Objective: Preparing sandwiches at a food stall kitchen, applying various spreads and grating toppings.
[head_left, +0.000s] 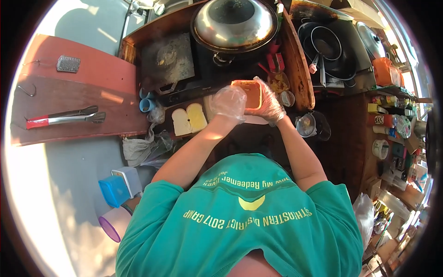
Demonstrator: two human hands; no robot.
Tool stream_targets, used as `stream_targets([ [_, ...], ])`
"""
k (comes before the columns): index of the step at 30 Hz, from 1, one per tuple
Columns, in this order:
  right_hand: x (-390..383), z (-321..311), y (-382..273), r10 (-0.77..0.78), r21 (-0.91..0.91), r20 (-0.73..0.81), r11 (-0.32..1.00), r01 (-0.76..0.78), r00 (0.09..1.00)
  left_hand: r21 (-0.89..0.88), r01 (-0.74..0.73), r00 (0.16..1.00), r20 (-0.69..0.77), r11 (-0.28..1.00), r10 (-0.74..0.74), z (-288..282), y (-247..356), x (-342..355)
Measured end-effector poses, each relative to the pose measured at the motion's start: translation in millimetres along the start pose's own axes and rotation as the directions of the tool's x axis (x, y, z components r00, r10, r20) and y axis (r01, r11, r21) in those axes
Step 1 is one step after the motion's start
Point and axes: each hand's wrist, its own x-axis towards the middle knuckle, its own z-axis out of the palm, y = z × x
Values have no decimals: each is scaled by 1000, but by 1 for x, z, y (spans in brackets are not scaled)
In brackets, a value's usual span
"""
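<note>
Head view. The orange container (pixel 253 98) is at the centre of the frame, raised in front of the wearer, its open mouth facing the camera. Its contents cannot be made out. The right grip (pixel 270 103), inside a clear plastic glove, is closed around the container's right side; this hold appears to carry the weight and keep the mouth uppermost. The left grip (pixel 229 102), likewise gloved, is at the container's left edge. Its fingers are hidden, so whether it is closed on anything cannot be told; its position suggests steadying or access to the opening.

Left of centre, just beyond the left forearm, a plain bread slice (pixel 181 122) and a yellow-coated slice (pixel 197 118) lie side by side, faces up, presumably to keep both surfaces within reach. Above them is a dark griddle (pixel 183 62), its surface marked with residue. At top centre a domed metal lid (pixel 234 23) covers a pan, probably to retain heat.

On the red counter (pixel 99 87), at left, tongs (pixel 64 118) lie with tips toward the griddle side, handle outward, likely for ready pickup.
</note>
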Motion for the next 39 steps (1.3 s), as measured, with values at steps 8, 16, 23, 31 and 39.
stream_targets([
  [8,5,8,-73,-295,-345,41,892,291,955,-166,-81,945,-327,983,22,28,-18,-30],
  [16,10,15,-106,-352,-210,35,913,351,935,145,60,991,-128,988,-41,-65,-4,-56],
  [23,15,27,-116,-360,-89,-138,932,350,923,10,-90,938,-336,996,88,-94,-12,-74],
  [31,26,27,-128,-464,-211,-110,875,435,879,-25,-247,866,-454,969,209,-105,-15,-71],
  [39,31,20,-120,-410,-274,-203,896,350,889,108,-193,926,-308,975,218,-126,-19,-63],
])
